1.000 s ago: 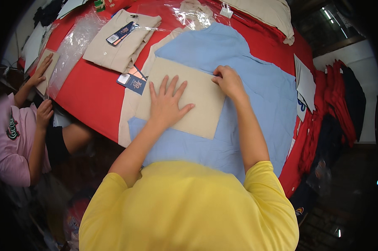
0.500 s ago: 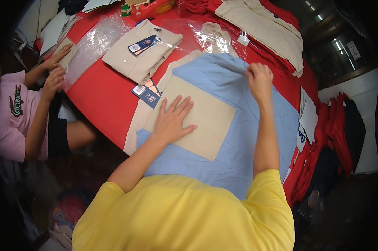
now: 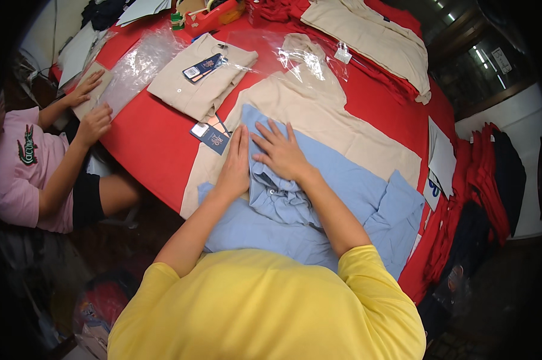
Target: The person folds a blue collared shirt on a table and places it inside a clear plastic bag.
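A light blue shirt (image 3: 355,198) lies on a beige garment (image 3: 331,129) spread over the red table (image 3: 145,144). Part of the blue shirt is folded over toward me, its collar and buttons bunched in the middle. My right hand (image 3: 281,151) presses flat on that folded part, fingers spread. My left hand (image 3: 236,163) lies flat beside it at the fold's left edge, fingers together. A dark blue hang tag (image 3: 211,134) rests on the table just left of my left hand.
A folded beige shirt (image 3: 202,78) with a tag lies beyond, beside clear plastic bags (image 3: 142,60). Another person in a pink top (image 3: 19,174) works at the left with both hands on a flat piece. Red and dark garments (image 3: 493,180) hang at the right.
The beige cardboard sheet under my hands is no longer seen. The blue shirt's far part has been folded toward me, and my right hand came back from the far edge to beside my left.
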### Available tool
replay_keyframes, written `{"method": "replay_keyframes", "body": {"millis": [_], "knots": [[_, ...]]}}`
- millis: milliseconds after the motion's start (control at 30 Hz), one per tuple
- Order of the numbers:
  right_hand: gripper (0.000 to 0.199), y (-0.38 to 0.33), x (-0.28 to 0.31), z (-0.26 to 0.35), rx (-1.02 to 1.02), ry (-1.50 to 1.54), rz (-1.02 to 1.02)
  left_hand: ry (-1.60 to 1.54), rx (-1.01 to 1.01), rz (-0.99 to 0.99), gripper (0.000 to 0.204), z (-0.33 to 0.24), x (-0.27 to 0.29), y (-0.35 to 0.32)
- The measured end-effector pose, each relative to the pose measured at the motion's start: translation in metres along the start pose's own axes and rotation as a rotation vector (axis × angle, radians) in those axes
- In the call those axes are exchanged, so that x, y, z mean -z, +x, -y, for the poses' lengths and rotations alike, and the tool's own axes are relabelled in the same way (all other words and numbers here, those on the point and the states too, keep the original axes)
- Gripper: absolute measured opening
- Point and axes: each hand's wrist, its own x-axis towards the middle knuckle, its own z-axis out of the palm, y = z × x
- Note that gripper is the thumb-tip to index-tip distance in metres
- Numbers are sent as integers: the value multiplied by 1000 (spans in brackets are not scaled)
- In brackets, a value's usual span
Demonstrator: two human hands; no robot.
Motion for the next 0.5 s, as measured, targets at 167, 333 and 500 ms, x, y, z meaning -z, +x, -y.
{"method": "replay_keyframes", "body": {"millis": [167, 333, 500], "knots": [[59, -17, -4, 11, 33, -36, -5, 195, -149, -10, 76, 1, -2, -3], [52, -36, 17, -21, -94, 884, 39, 91, -80, 90, 69, 3, -3, -4], [49, -168, 108, -108, -480, -199, -385, 362, -265, 152, 39, -3, 3, -5]]}}
